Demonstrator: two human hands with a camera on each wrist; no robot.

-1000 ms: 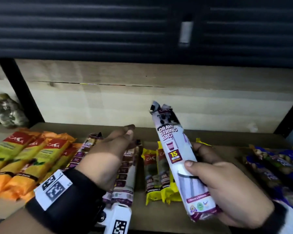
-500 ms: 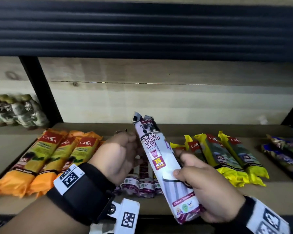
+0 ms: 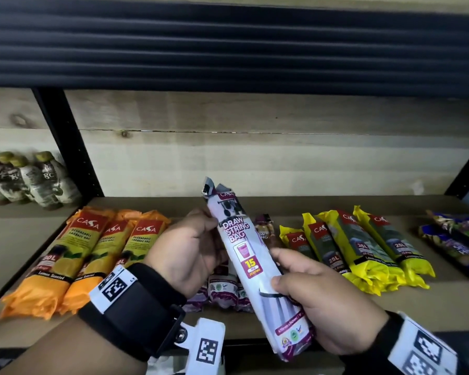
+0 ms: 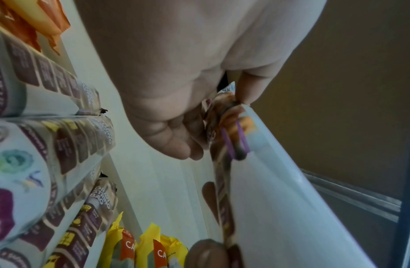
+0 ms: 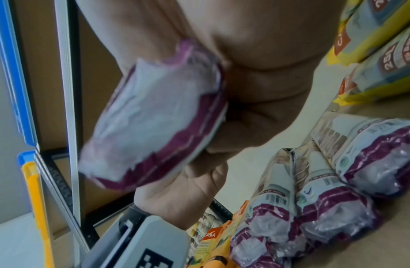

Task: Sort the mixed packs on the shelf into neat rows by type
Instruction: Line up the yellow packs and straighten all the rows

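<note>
A white and purple draw string bag pack [image 3: 251, 262] is held tilted above the shelf's front, top end up. My right hand [image 3: 287, 269] grips its lower half, thumb on the front; the right wrist view shows its crimped bottom end [image 5: 153, 117] against my palm. My left hand [image 3: 210, 226] pinches the pack's upper end [image 4: 231, 103] between thumb and fingers. Below my hands, several matching purple packs [image 3: 222, 290] lie side by side on the wooden shelf [image 3: 444, 315].
Orange Casa packs [image 3: 87, 255] lie in a row at the left, yellow packs [image 3: 363, 253] to the right, blue packs [image 3: 455, 239] at the far right. Bottles [image 3: 25, 180] stand beyond the black upright [image 3: 68, 142]. Bare shelf [image 3: 255, 204] runs along the back.
My left hand has lifted off the purple packs on the shelf and taken hold of the upper end of the pack held by my right hand. The view has swung left.
</note>
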